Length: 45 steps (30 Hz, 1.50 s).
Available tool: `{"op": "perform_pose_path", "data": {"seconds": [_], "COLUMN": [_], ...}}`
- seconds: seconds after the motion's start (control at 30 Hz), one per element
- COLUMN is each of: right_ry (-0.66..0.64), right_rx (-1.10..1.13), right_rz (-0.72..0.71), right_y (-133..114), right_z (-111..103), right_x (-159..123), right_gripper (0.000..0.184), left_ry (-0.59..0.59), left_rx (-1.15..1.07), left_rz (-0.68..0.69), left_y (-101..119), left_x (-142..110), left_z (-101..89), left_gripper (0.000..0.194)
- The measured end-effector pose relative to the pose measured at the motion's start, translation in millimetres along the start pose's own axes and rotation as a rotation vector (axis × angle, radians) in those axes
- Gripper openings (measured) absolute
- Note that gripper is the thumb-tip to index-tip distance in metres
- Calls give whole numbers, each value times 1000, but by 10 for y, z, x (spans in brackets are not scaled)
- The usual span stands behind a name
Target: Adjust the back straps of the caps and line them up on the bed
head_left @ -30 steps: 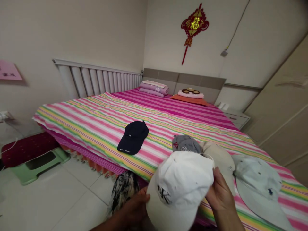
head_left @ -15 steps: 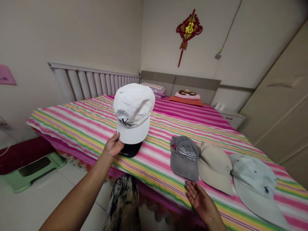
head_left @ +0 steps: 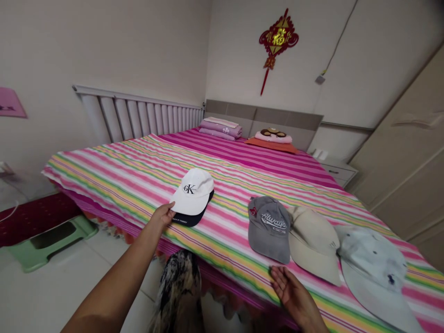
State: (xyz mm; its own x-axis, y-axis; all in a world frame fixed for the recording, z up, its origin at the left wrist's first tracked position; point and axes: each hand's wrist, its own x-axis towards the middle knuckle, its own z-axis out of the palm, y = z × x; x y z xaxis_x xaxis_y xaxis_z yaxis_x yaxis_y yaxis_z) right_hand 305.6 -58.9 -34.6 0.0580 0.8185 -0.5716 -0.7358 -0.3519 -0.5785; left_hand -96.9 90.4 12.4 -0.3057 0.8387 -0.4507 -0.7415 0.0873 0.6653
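On the striped bed (head_left: 114,185): a white cap (head_left: 190,192) stacked on a navy cap (head_left: 190,221)

At the near edge, the right hand (head_left: 294,296) lies open, fingers spread, just beside a grey cap (head_left: 268,229); the left hand (head_left: 161,218) touches the white cap's brim, though a grip cannot be told; the white cap sits squarely over the navy cap, hiding all but its dark edge; beyond the grey, a beige cap (head_left: 312,245) and a pale blue cap (head_left: 373,259) continue the row.

Wht cap (head_left: 192,196): "CK"; gry cap (head_left: 268,230): "Always" (cursive, small line below blurred)
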Motion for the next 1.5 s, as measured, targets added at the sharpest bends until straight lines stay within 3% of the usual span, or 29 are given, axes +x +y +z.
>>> {"op": "perform_pose_path", "data": {"seconds": [0.17, 0.33, 0.5, 0.57, 0.6, 0.67, 0.73, 0.83, 0.9, 1.03, 1.13, 1.23, 1.3, 1.43, 1.5], "right_ry": [-22, -3, -20, -43, -58, -95, -139, -208, -279, -390, -447, -516, -543, -588, -623], "right_rx": [-77, -5, 59, 69, 70, 75, 85, 98, 62, -209, -466, -603, -510, -262, -270], "right_rz": [-26, -97, -162, -168, -165, -155, -147, -143, -157, -187, -178, -133, -121, -144, -143], "right_y": [-29, -59, -112, -137, -145, -138, -93, 40, 145, 288, 286, 179, 68, -137, -182], "right_z": [70, 139, 224, 269, 292, 337, 369, 367, 318, 133, -14, -89, -63, 194, 366], "right_x": [-7, 106, 274, 313, 316, 281, 183, -52, -218, -438, -521, -626, -713, -823, -830], "right_gripper": [9, 13, 17, 19, 20, 21, 19, 16, 20, 26, 26, 35, 49, 61, 57], "left_ry": [35, 79, 247, 212, 129, -133, -404, -660, -797, -997, -1013, -1046, -1127, -1293, -1335], "left_rx": [74, 216, 322, 420, 491, 582, 557, 379, 227, 69, 83, 108, 95, 135, 181], "left_rz": [34, 150, 451, 607, 644, 466, 141, -366, -539, -576, -573, -518, -477, -536, -570], "left_y": [-32, -88, -167, -322, -432, -692, -945, -1182, -1224, -1180, -1167, -1188, -1204, -1224, -1228], "left_x": [-95, -219, -352, -479, -558, -723, -857, -942, -946, -962, -1033, -1178, -1315, -1576, -1650], "left_z": [-79, -246, -361, -348, -326, -257, -159, 50, 242, 676, 885, 929, 904, 839, 814], "left_gripper": [14, 11, 22, 24, 23, 23, 35, 54, 61, 56, 49, 42, 52, 70, 74]}}
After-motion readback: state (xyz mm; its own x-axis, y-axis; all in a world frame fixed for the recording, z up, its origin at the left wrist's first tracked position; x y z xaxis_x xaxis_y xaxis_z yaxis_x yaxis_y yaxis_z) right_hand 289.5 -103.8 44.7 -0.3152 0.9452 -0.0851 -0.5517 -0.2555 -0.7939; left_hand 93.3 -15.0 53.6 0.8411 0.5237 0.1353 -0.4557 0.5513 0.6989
